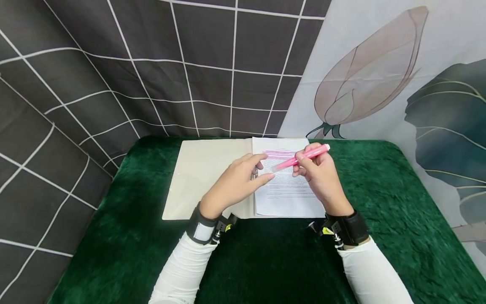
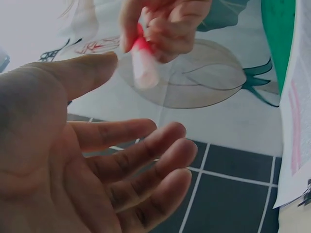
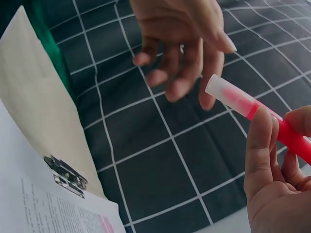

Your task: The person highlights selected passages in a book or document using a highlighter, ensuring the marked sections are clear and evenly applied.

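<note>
In the head view a pink highlighter (image 1: 288, 163) with a translucent cap (image 3: 228, 93) is pinched between the thumb and fingers of my right hand (image 1: 322, 177). Its capped end points left, toward my left hand (image 1: 233, 181). The left fingers are spread and relaxed, holding nothing, with the thumb apart from them; the left wrist view shows the open palm (image 2: 53, 179) beside the capped end. Both hands are raised over a printed sheet (image 1: 290, 190) with pink highlighted lines (image 1: 279, 154) near its top.
The sheet lies on the right side of an opened cream folder (image 1: 203, 169), where a metal clip (image 3: 68, 175) sits by the fold. Under it is a green plush cloth (image 1: 379, 181). A dark gridded curtain (image 1: 212, 38) and a white flower-print cloth (image 1: 303, 109) hang behind.
</note>
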Tool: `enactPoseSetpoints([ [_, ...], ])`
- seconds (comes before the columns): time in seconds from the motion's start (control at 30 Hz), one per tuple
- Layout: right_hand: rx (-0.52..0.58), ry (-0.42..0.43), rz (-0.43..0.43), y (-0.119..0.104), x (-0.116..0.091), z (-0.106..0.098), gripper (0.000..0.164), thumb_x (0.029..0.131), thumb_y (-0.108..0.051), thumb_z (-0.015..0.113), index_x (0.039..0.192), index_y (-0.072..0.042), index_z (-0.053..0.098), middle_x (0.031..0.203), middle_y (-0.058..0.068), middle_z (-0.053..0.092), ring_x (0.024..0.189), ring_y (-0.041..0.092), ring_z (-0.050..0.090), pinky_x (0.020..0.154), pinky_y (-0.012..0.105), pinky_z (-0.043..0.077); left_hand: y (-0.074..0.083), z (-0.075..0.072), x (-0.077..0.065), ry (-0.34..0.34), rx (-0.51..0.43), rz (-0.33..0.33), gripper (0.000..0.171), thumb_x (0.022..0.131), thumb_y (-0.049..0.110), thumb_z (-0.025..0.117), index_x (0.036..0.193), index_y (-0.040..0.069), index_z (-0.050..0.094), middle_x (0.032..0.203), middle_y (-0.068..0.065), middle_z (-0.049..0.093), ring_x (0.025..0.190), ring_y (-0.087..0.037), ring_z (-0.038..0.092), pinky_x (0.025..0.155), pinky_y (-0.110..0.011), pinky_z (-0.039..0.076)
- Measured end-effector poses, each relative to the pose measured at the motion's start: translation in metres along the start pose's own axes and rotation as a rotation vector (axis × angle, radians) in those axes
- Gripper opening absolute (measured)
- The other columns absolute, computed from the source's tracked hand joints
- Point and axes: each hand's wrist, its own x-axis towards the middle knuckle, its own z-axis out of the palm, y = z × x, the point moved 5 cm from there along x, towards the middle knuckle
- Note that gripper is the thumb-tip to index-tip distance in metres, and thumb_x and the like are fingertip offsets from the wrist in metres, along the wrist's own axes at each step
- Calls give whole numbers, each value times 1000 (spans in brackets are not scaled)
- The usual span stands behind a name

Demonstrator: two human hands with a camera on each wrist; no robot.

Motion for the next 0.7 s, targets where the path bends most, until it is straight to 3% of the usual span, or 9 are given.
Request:
enactPoseSetpoints([
  [0.33, -59, -32, -6, 1, -1, 9, 13, 95, -1, 57, 96, -3, 44, 86, 9, 58, 64, 13, 64, 60, 21, 60, 4, 11, 4, 11, -64, 73, 40, 93, 34, 63, 125, 10, 64, 90, 2, 67, 80, -8, 57, 65, -25, 53],
  [0.7, -98, -42, -38, -1, -2, 10, 14, 93, 3, 58, 94, -4, 45, 84, 7, 61, 61, 12, 64, 59, 21, 59, 5, 17, 8, 55, -84, 111, 30, 94, 30, 63, 117, 12, 67, 86, 1, 61, 76, -12, 53, 62, -27, 49],
])
